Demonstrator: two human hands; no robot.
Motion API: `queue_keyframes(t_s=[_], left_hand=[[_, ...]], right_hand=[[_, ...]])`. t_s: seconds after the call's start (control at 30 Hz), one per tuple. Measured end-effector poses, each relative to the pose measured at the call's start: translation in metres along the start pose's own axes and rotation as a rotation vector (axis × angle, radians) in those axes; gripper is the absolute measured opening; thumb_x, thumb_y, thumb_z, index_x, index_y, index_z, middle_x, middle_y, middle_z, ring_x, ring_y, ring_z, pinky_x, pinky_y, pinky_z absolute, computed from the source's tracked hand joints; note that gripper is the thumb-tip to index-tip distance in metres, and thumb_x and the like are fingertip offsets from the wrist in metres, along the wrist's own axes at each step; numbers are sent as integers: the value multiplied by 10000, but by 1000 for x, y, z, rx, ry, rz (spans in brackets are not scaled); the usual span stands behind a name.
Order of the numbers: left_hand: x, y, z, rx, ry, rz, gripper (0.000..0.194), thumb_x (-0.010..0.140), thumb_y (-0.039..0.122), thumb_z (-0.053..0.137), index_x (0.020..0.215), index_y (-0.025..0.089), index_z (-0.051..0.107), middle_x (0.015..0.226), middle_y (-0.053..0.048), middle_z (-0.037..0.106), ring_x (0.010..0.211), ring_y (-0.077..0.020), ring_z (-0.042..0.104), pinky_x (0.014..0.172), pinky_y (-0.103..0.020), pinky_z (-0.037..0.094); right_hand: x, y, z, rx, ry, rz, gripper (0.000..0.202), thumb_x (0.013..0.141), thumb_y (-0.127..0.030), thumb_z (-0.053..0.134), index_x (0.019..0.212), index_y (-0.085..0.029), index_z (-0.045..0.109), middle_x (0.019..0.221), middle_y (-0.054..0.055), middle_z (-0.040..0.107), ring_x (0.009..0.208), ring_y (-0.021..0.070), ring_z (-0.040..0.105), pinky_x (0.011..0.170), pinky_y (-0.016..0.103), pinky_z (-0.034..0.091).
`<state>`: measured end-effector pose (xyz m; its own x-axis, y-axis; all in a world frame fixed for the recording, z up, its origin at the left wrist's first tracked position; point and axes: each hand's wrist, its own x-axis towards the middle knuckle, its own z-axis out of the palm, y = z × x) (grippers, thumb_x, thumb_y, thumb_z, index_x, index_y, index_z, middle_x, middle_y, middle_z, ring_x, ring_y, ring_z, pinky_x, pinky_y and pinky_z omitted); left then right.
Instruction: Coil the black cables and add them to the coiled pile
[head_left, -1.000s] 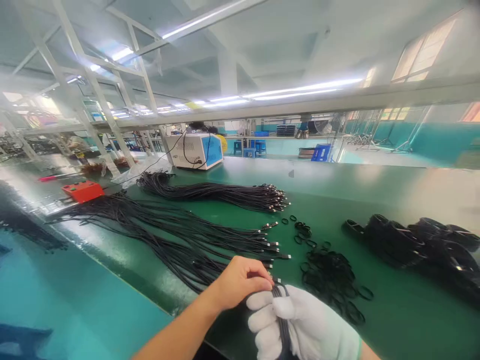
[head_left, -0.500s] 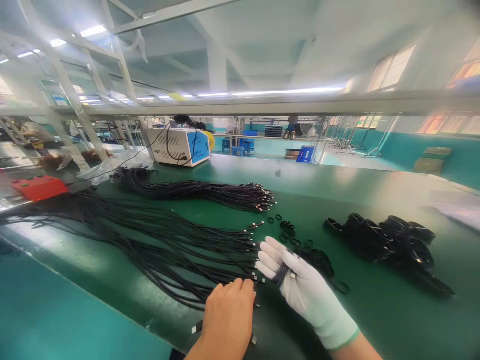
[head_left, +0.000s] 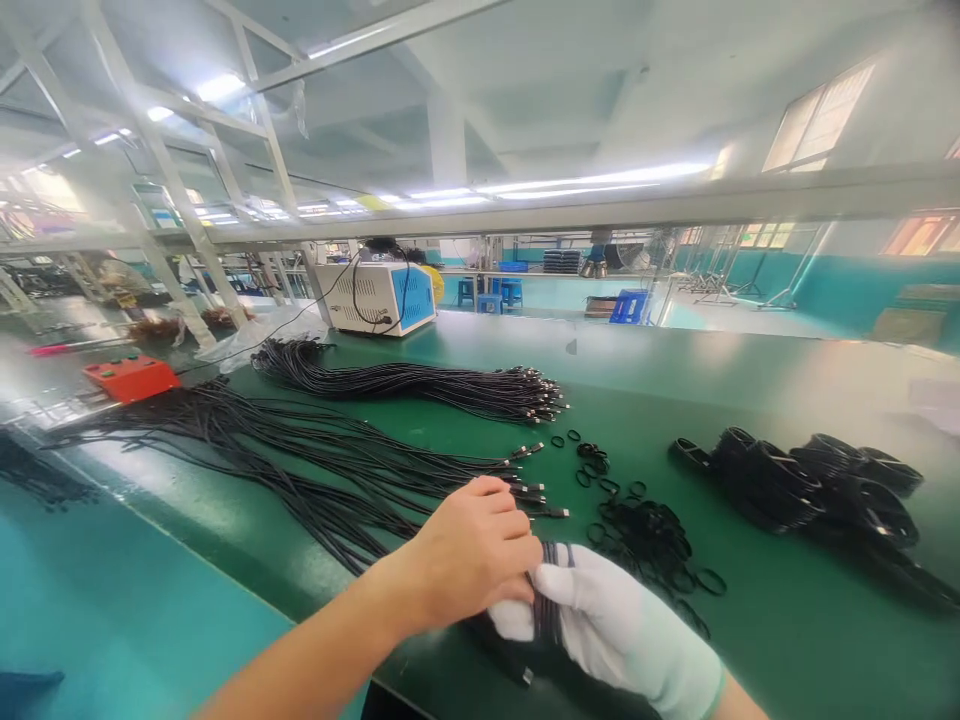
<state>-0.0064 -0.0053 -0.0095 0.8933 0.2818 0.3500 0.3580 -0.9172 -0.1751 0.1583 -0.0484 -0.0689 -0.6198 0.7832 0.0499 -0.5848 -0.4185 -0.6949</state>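
My right hand (head_left: 622, 620), in a white glove, is closed round several black cables (head_left: 549, 610) near the table's front edge. Bare and curled, my left hand (head_left: 480, 550) presses against the gloved fingers and the held cables; its fingertips are partly hidden. Loose black cables (head_left: 322, 450) fan out to the left, their metal-tipped ends just beyond my left hand. Behind them lies a second cable bundle (head_left: 420, 385). Small black rings (head_left: 649, 530) are heaped right of my gloved hand.
Coiled black cables (head_left: 787, 480) lie on the right of the green table (head_left: 630, 370). A white and blue machine (head_left: 379, 298) stands at the back, a red box (head_left: 133, 378) at the left. A metal beam crosses above the table.
My left hand has moved up and right from the loose cable ends to my gloved hand. The gloved hand has come lower and closed more round the cables. The view has shifted slightly.
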Motion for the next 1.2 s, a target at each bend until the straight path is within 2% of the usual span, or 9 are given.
queue_keyframes(t_s=[0.1, 0.23, 0.33, 0.43, 0.6, 0.77, 0.93, 1.0, 1.2], left_hand=[[3, -11, 3, -154, -29, -21, 160, 808, 349, 618, 746, 204, 595, 706, 42, 621, 719, -128, 536, 987, -330, 312], [3, -15, 14, -288, -68, -31, 56, 789, 260, 651, 788, 208, 629, 802, 43, 668, 826, -132, 570, 1044, -317, 272], [5, -13, 10, -241, -39, -43, 63, 809, 270, 627, 798, 216, 658, 987, 5, 658, 983, -196, 524, 930, -334, 357], [12, -14, 2, -315, -166, -67, 117, 823, 255, 601, 739, 203, 663, 859, -10, 639, 854, -176, 539, 752, -279, 410], [16, -18, 1, -1039, -388, -467, 51, 708, 222, 673, 706, 186, 637, 625, 46, 564, 533, -91, 516, 512, -189, 396], [-1, -2, 16, -1211, -241, -665, 144, 781, 267, 565, 884, 167, 579, 661, 48, 519, 482, -64, 441, 452, -171, 366], [-15, 23, 25, -1217, 58, -810, 127, 823, 233, 507, 871, 147, 589, 709, 27, 533, 605, -81, 460, 544, -183, 368], [-18, 29, 26, -1184, 146, -818, 129, 824, 188, 491, 889, 157, 598, 776, 13, 567, 676, -97, 493, 610, -204, 395], [-20, 37, 28, -1182, 194, -763, 126, 770, 113, 539, 885, 165, 540, 789, 16, 552, 666, -90, 478, 611, -204, 420]], right_hand=[[1, 3, 2, 74, -95, 59, 271, 777, -252, 651, 937, -48, 574, 751, 41, 437, 689, 129, 437, 680, 305, 357], [4, 8, -4, 143, -85, 115, 245, 746, -226, 680, 890, -70, 559, 696, -1, 386, 624, 97, 403, 639, 279, 347], [3, 13, -12, 149, -37, 153, 221, 773, -235, 622, 900, -59, 579, 734, 55, 529, 635, 142, 534, 681, 344, 419], [-1, 17, -19, 175, -54, 215, 304, 766, -263, 592, 948, -20, 605, 790, 133, 649, 680, 234, 645, 706, 435, 473], [-10, 14, -17, 208, -126, 238, 313, 802, -294, 570, 969, -35, 626, 799, 110, 713, 698, 252, 687, 703, 438, 508], [-9, 10, -4, 177, -122, 171, 284, 781, -292, 613, 959, -72, 637, 798, 94, 717, 843, 265, 673, 762, 441, 491], [-4, 10, -3, -38, -109, 42, 304, 812, -302, 550, 946, -45, 640, 687, 130, 703, 833, 281, 666, 796, 426, 458], [-3, 8, -3, -97, -104, 23, 294, 809, -286, 535, 923, -39, 648, 654, 132, 693, 780, 266, 670, 782, 406, 460], [-3, -6, 7, -299, -131, 69, 296, 745, -289, 586, 823, -28, 700, 701, 136, 677, 671, 225, 649, 709, 372, 487]])
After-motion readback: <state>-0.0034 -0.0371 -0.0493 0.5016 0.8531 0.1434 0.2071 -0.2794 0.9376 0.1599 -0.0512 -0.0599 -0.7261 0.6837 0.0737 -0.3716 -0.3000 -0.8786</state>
